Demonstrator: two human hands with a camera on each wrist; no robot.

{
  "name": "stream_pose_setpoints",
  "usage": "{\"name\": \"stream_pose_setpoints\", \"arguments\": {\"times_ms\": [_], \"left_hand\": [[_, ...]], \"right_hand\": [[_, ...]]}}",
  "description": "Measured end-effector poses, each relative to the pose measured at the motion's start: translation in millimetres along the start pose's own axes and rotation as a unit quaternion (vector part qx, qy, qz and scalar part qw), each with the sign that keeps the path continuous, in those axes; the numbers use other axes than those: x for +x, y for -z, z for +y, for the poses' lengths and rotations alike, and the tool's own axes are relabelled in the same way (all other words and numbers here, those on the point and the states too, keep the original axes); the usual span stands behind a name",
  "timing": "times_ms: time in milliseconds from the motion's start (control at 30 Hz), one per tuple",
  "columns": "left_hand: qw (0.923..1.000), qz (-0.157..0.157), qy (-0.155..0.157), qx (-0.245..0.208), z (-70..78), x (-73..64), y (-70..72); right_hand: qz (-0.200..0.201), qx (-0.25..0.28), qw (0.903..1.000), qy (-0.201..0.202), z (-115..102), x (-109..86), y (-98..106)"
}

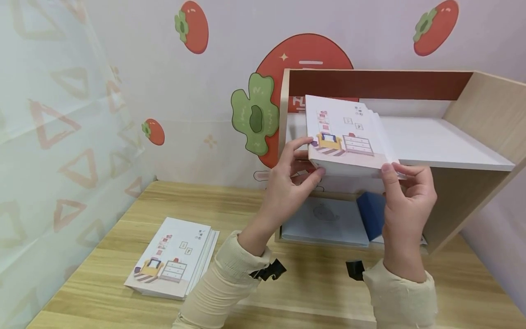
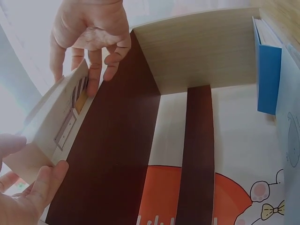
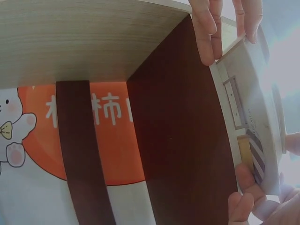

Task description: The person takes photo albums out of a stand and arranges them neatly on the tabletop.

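Both hands hold a small stack of white-covered books [image 1: 345,132], its top cover printed with a yellow armchair and a chest of drawers. My left hand [image 1: 289,183] grips the left front corner, thumb below and fingers along the side. At the right front corner my right hand [image 1: 407,192] pinches the stack, thumb at the front edge. The stack overlaps the white upper shelf [image 1: 452,139] of a wooden bookshelf [image 1: 489,109] in the head view. Both wrist views show the books [image 2: 65,117] above the shelf's dark red underside [image 3: 178,136], fingers at both ends.
A similar stack of white books [image 1: 172,256] lies on the wooden table [image 1: 102,274] at the left. In the lower compartment are a pale blue book [image 1: 324,221] with a faint drawing and a dark blue book [image 1: 371,214]. Behind stands a wall [image 1: 222,91] with persimmon prints.
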State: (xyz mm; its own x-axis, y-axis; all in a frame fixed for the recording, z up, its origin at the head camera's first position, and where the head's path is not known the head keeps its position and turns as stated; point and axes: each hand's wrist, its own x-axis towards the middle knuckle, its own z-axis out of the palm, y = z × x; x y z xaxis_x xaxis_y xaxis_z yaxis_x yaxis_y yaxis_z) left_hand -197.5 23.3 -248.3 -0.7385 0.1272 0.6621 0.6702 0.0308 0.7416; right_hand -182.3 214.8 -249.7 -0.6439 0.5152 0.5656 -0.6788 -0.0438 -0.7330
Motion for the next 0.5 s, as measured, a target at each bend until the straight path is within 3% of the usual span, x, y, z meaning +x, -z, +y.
{"name": "stream_pose_setpoints", "arguments": {"times_ms": [500], "left_hand": [[0.9989, -0.007, 0.011, -0.045, -3.2, -3.7, -0.7]], "right_hand": [[0.006, 0.083, 0.9964, -0.017, 9.7, -5.9, 6.1]]}}
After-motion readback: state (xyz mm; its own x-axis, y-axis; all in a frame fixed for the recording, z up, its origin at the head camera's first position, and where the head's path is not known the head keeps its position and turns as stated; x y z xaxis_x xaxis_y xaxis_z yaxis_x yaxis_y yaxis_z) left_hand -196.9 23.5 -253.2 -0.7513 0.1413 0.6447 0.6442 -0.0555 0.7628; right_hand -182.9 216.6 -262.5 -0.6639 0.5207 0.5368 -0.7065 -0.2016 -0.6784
